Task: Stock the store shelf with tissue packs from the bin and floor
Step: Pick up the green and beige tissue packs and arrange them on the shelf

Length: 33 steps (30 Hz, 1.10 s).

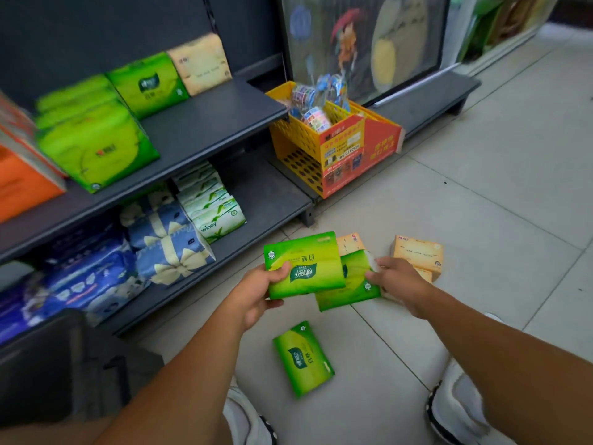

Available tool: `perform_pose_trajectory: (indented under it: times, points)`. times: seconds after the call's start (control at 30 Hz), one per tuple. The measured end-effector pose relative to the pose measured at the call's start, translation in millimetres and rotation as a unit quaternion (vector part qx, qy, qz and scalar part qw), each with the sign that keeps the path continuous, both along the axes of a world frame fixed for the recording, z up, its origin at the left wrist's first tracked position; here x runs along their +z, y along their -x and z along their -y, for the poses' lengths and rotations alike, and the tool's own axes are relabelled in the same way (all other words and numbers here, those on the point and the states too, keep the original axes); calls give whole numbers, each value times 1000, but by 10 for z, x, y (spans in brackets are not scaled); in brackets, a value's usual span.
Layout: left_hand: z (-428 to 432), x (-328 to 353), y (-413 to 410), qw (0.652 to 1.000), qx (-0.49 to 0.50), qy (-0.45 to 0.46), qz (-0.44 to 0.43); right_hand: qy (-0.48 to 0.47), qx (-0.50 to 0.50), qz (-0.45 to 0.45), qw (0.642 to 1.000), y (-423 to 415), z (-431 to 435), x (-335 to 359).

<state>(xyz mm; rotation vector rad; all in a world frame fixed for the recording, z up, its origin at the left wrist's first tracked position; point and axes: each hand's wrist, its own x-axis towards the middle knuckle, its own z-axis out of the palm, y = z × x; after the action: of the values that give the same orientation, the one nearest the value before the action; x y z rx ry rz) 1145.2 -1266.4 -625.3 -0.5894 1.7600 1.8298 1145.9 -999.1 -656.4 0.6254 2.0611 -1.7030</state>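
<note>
left hand (pixel 256 293) has its thumb on top and fingers curled under the left end of a green tissue pack (pixel 305 264), held face up with the long axis running left to right, slightly tilted. right hand (pixel 394 277) pinches the right end of a second green pack (pixel 349 285) tucked partly under the held pack, also lying sideways. below the held pack a third green pack (pixel 303 358) lies on the floor tiles (pixel 481 203) with its long axis pointing away, beige packs (pixel 417 255) sit just right of it, and the shelf (pixel 224 123) is up to its left.
</note>
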Motion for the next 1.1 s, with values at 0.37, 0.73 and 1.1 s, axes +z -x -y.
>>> perform_pose_trajectory:
  times: [0.37,0.73,1.1]
  points:
    - [-66,1040,75,995,4,-8,-101,98,22,-110,989,93,244,1020]
    - [-7,1835,148,977,86,23,-193,119,48,-190,973,278,586,1889]
    - [185,2062,351,950,135,-7,-282,51,190,-270,942,620,955,2256]
